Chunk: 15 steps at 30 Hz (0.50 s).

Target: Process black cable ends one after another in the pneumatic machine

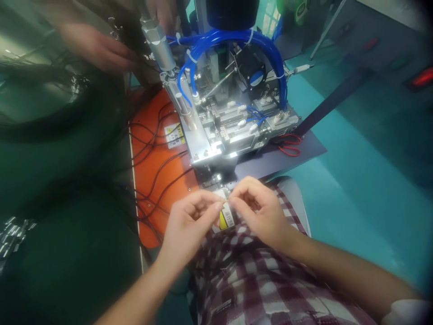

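My left hand (194, 214) and my right hand (255, 210) meet at the fingertips over my lap, just in front of the machine (233, 117). Both are closed in a pinch. Between them is something thin and tiny, too small and blurred to name. Behind the fingers shows a white and yellow label (228, 219) with printed characters. The machine has metal slides, blue air tubes (233, 34) and a bright lit front edge.
An orange board (152, 167) with black cables (158, 176) across it lies left of the machine. Blurred bundles with shiny metal ends (15, 234) lie on the dark green surface. Another person's hand (96, 47) is at upper left. A red cord (290, 146) hangs at right.
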Motion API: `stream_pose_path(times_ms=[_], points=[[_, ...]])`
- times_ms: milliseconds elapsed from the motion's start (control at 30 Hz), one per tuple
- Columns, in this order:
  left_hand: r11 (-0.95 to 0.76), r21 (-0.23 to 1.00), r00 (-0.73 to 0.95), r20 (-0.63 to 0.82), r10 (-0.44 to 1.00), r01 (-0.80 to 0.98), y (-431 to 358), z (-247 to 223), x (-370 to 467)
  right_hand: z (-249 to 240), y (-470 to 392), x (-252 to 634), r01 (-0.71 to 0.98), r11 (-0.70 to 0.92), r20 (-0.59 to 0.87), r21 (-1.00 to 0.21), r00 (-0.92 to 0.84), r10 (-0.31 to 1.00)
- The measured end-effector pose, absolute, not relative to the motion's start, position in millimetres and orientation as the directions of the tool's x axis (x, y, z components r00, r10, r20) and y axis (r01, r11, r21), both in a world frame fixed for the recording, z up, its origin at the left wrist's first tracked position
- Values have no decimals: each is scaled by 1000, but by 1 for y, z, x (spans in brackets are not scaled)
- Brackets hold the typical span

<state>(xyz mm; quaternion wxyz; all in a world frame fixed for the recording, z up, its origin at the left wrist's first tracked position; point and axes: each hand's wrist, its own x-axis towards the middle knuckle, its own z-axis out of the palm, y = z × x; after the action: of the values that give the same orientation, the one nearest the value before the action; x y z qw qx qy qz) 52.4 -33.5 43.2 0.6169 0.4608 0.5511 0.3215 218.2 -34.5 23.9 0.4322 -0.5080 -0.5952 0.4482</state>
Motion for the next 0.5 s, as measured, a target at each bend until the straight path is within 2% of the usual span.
stream_pose_path(times_ms=[67, 233, 367, 500], points=[[380, 918, 176, -395, 902, 113, -33, 44, 53, 23, -34, 222, 263, 163, 146, -951, -84, 986], [388, 913, 159, -405, 900, 128, -34, 44, 54, 23, -33, 228, 263, 148, 134, -953, -70, 989], [377, 917, 156, -394, 906, 128, -34, 45, 56, 26, -32, 225, 251, 58, 30, -966, -115, 993], [363, 922, 181, -384, 905, 136, -34, 45, 54, 27, -29, 220, 99, -128, -143, -987, -170, 975]])
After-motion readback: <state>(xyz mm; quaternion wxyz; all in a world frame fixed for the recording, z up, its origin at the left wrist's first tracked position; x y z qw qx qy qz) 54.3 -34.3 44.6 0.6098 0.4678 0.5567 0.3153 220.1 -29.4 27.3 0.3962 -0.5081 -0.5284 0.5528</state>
